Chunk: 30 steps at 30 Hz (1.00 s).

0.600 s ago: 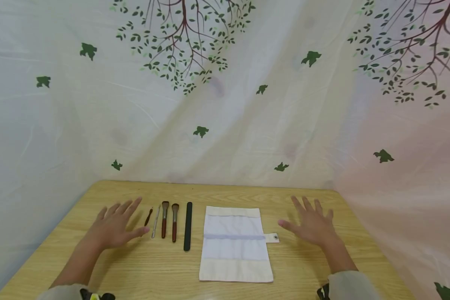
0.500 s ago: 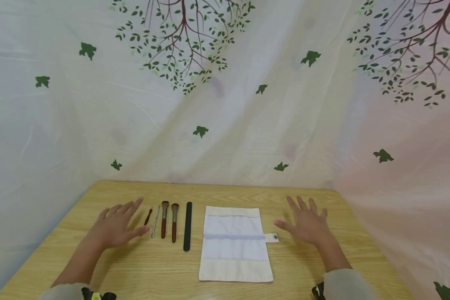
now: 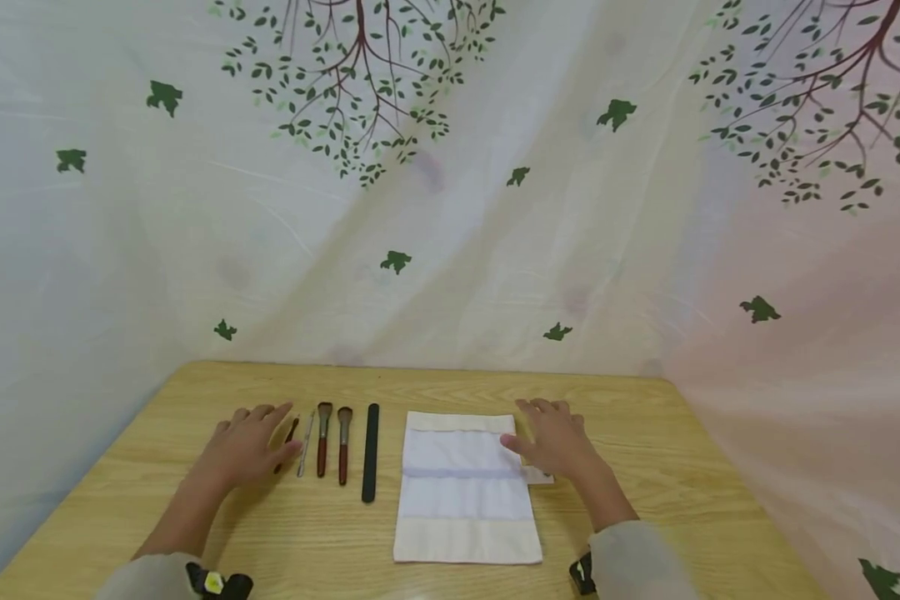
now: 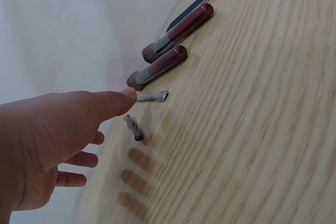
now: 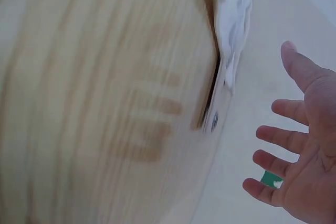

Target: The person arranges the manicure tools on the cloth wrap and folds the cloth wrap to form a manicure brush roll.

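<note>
My left hand (image 3: 242, 448) hovers over the table with fingers extended and holds nothing. Just beyond its thumb lie a short dark tool (image 3: 292, 431) and a thin silver tool (image 3: 305, 446), both partly behind the thumb in the left wrist view. Beside them rest two brushes (image 3: 322, 454) with dark red handles, then a flat black stick (image 3: 371, 454). A white cloth roll (image 3: 465, 537) is spread flat, its middle crossed by a band. Over its upper right edge hangs my right hand (image 3: 558, 442), fingers spread and nothing held, partly covering the snap strap (image 3: 537, 475).
The wooden table (image 3: 285, 542) carries everything, and a printed fabric curtain (image 3: 450, 317) rises along its back edge and sides. A dark device (image 3: 220, 582) is strapped to the left wrist, another (image 3: 582, 575) to the right.
My right hand has moved left, from beside the cloth roll to over its edge. The left hand has shifted slightly right toward the small tools. The objects on the table stay put.
</note>
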Each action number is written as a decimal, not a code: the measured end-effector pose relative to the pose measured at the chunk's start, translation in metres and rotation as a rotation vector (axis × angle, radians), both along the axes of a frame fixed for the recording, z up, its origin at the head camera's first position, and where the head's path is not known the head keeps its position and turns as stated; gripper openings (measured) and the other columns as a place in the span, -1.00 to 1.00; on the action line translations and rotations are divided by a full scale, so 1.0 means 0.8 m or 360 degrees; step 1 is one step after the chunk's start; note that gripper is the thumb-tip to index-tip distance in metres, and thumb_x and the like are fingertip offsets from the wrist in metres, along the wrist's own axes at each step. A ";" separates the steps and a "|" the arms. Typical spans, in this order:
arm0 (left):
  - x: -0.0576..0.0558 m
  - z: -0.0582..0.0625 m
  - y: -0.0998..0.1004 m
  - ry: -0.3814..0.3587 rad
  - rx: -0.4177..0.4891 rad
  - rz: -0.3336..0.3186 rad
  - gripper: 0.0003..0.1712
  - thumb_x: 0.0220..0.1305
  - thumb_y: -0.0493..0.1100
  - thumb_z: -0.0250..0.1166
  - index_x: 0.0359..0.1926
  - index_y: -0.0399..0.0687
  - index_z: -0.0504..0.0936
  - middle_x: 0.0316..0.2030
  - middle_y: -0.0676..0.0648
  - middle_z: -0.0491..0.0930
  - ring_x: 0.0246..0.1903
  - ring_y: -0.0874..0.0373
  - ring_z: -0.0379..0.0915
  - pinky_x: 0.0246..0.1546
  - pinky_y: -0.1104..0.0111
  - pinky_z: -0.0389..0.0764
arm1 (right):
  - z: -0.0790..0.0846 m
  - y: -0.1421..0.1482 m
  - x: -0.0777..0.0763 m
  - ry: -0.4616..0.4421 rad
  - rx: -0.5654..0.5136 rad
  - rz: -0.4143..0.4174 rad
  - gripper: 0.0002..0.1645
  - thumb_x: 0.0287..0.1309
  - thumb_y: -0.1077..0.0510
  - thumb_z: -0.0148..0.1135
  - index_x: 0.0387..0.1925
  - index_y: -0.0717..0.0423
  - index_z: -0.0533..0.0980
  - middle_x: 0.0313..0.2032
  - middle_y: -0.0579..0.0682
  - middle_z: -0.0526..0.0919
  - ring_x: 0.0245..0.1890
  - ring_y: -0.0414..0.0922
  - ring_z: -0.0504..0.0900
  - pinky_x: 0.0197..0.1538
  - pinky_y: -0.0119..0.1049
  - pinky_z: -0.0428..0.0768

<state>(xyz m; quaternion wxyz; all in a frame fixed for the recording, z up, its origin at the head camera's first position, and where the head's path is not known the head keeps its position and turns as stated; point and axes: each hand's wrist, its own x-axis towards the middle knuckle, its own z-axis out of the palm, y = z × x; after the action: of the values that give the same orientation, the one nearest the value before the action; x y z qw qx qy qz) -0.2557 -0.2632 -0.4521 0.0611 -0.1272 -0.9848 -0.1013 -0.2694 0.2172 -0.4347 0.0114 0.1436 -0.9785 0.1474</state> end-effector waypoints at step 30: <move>-0.036 -0.008 0.063 0.0092 0.0349 -0.0054 -0.57 0.38 -0.08 0.36 0.13 -0.28 0.66 -0.01 -0.30 0.61 -0.04 -0.25 0.56 -0.06 -0.12 0.59 | -0.014 -0.143 0.001 -0.0276 -0.0342 0.0392 -0.59 0.23 0.05 0.47 0.05 0.12 0.66 -0.35 -0.14 0.57 -0.35 -0.21 0.49 -0.19 -0.29 0.53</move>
<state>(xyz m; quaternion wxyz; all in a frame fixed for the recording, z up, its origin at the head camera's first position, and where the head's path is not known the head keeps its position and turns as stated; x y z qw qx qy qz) -0.2842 -0.2128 -0.4588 0.1013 -0.1392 -0.9634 -0.2056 -0.2688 0.1027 -0.4461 -0.0759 0.2471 -0.9294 0.2633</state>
